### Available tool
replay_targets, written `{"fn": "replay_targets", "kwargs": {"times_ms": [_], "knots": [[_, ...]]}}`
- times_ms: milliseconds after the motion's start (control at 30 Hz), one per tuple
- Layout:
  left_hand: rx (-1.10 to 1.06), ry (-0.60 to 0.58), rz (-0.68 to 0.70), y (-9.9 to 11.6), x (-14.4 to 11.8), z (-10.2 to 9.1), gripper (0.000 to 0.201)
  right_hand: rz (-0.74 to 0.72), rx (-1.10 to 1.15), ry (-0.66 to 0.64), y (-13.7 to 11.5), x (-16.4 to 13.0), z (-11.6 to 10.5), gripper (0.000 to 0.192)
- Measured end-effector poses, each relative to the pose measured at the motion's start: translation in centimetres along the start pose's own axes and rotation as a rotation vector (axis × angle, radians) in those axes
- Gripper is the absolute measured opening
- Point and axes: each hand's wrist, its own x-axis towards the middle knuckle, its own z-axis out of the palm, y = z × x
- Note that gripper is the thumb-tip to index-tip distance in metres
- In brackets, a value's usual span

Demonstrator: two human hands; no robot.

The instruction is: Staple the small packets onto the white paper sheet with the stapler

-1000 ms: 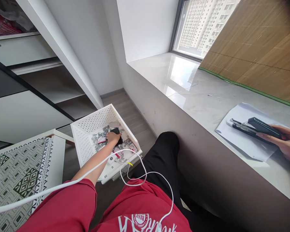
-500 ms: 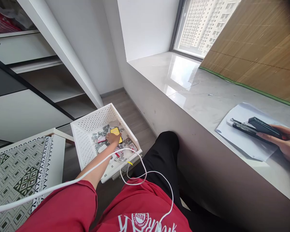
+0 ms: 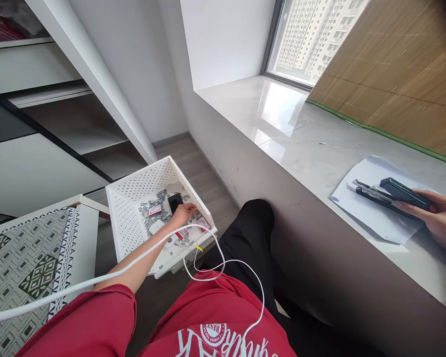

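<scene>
Left hand is reaching down into the white perforated basket, fingers curled among small staple boxes; whether it is gripping one, cannot tell. A black phone is lying just beyond it. Right hand is closing on the black stapler, whose long axis is pointing left over the paper sheet on the sill.

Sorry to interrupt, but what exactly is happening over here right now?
A seated person reaches the left hand down into a white perforated basket on the floor, fingers among small grey staple strips beside a black phone. The right hand grips a black stapler opened out over a sheet of paper on the stone ledge.
</scene>
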Motion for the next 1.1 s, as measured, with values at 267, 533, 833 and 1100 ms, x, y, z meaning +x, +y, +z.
{"fn": "replay_targets", "kwargs": {"times_ms": [267,533,833,1100], "knots": [[0.189,-0.116,0.093,1.5,-1.3,4.4,0.015,0.043,0.052,-0.033,-1.6,-0.9,-0.2,0.062],[0.248,0.002,0.037,0.5,-1.8,4.5,0.034,0.024,0.065,-0.064,-1.6,-1.0,-0.2,0.061],[0.146,-0.014,0.038,-1.2,-1.0,3.9,0.029,0.012,0.025,-0.059,-0.7,-0.5,-0.2,0.054],[0.066,-0.013,-0.001,-1.7,-0.6,4.1,0.024,0.052,0.029,-0.031,-0.4,-0.4,-0.1,0.057]]}}
